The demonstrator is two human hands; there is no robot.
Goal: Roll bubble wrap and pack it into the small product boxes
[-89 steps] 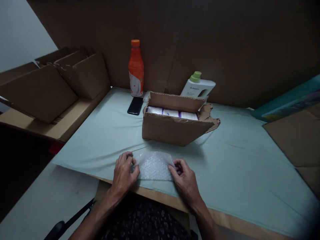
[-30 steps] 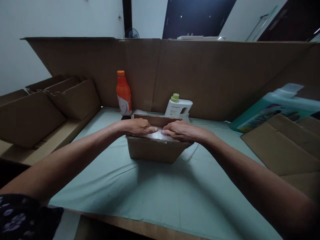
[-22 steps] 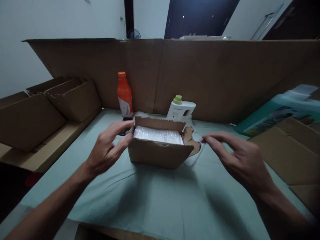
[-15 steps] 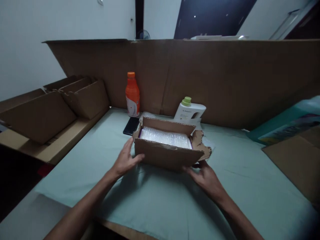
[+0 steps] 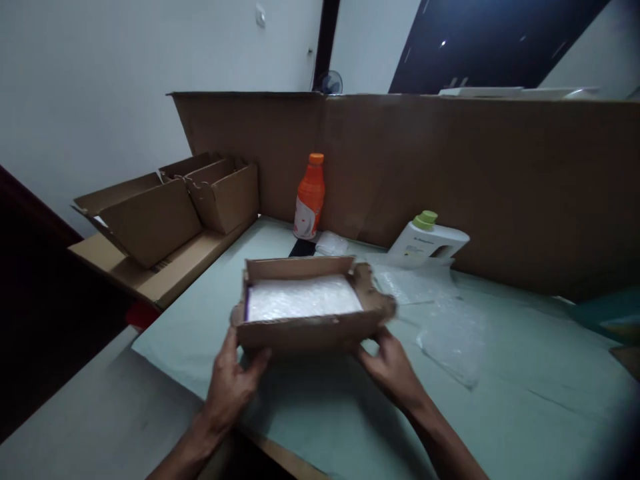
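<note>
A small open cardboard box (image 5: 300, 338) is held between my two hands, raised over the table's near part. Inside it lies a bubble-wrapped item (image 5: 305, 298) with a purple edge showing at the left. My left hand (image 5: 235, 377) grips the box's lower left corner, thumb on the front wall and the other fingers partly hidden. My right hand (image 5: 393, 363) holds the lower right end, its fingertips hidden beneath the box. A torn flap (image 5: 373, 290) sticks out at the box's right end.
Behind the box stand an orange bottle (image 5: 310, 197) and a tilted white bottle with a green cap (image 5: 427, 240). Bubble wrap sheets (image 5: 453, 333) lie to the right, a dark flat object (image 5: 303, 248) behind. More open cardboard boxes (image 5: 150, 223) sit at left; a cardboard wall (image 5: 475, 167) borders the back.
Both hands have brought the box nearer to me and lifted it, uncovering bubble wrap on the table behind. The view has swung left, so the surroundings appear shifted right.
</note>
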